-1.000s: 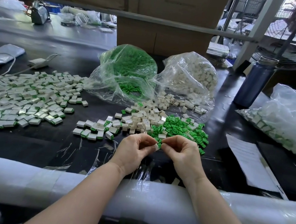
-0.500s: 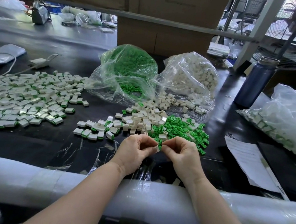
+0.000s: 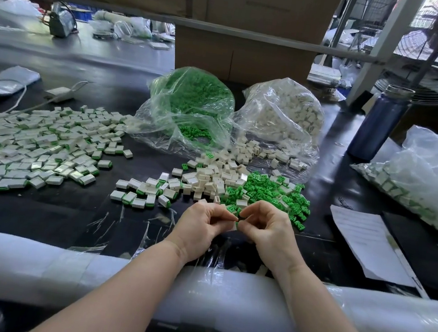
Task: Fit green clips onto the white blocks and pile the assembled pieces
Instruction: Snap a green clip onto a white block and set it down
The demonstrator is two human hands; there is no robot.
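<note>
left hand [image 3: 200,226], right hand [image 3: 265,231], pinching white block [image 3: 233,225] between

**Change noted at the grip only**

The left hand [image 3: 201,226] and right hand [image 3: 267,232] have drawn their fingertips closer over the white block [image 3: 232,225]. A green clip [image 3: 237,224] now shows at the block's right edge, between the pinching fingertips, where one second ago only white was visible.

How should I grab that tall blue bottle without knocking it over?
Wrap your hand round the middle of the blue bottle, coming from its open front-left side. It stands upright, tall and round, with a plastic bag crowding its right, so a low side grip seems steadiest.
</note>
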